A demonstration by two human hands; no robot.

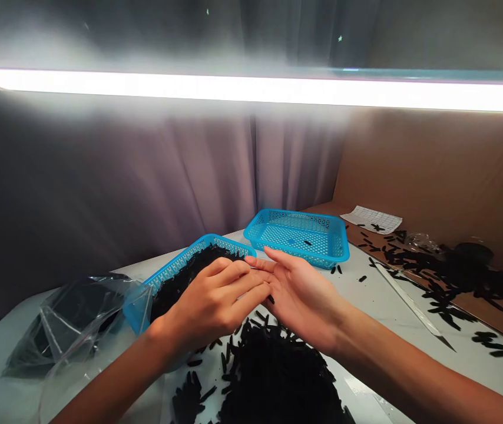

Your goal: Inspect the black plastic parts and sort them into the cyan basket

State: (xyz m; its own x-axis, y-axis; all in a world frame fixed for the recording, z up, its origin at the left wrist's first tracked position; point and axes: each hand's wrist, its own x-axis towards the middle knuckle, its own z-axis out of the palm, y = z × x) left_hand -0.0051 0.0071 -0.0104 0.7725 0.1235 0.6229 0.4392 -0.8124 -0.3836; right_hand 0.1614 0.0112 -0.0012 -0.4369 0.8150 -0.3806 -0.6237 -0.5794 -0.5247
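Observation:
My left hand (220,297) is curled, palm down, over the fingers of my right hand, and whatever its fingertips hold is hidden. Turned palm up, my right hand (298,285) has its thumb and fingers stretched out. One small black oblong piece (271,299) shows between the left fingertips and the right palm. Under both hands a large heap of the same black pieces (278,377) lies on the white table. Just behind my left hand stands a blue perforated basket (209,238) filled with black pieces.
A second blue basket (344,238) at the back holds a single visible black piece. On the left lies a clear plastic bag (70,324) with dark contents. To the right are a white craft knife (410,303) with its blade exposed, scattered black pieces (446,294) and gridded paper (373,218).

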